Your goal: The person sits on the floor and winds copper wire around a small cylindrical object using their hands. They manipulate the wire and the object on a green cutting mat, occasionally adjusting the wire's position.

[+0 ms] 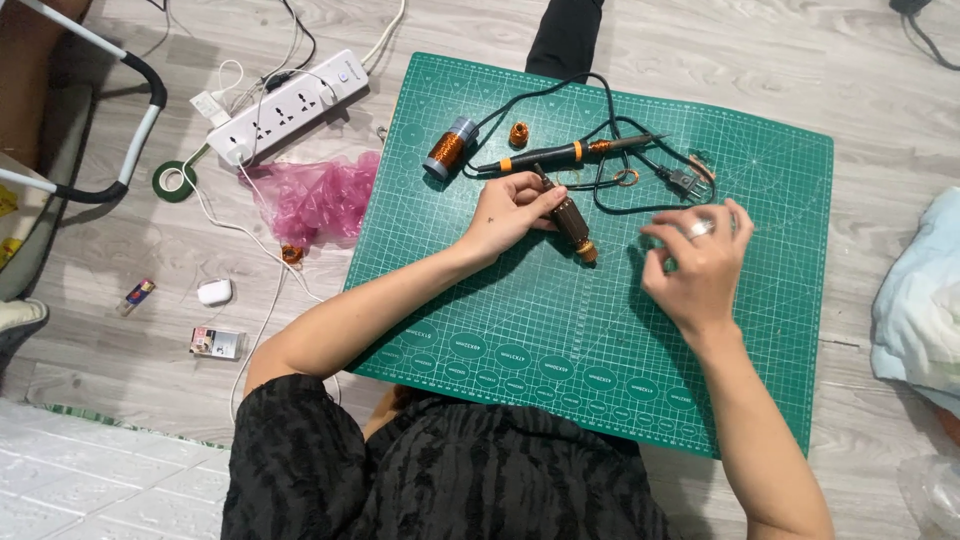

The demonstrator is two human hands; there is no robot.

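Steadying a motor armature (572, 222) with left hand (510, 212) pinching (soldering iron (565, 154) just beyond), right hand (700, 265) pulling fingers pressed together, contents unclear.

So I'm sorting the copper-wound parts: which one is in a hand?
The dark cylindrical rotor with copper windings, gripped by the left hand; the wire spool and small coil lie untouched.

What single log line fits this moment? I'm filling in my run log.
left hand: holds motor core | right hand: raised above green mat, fingers pinched | soldering iron: lying on mat
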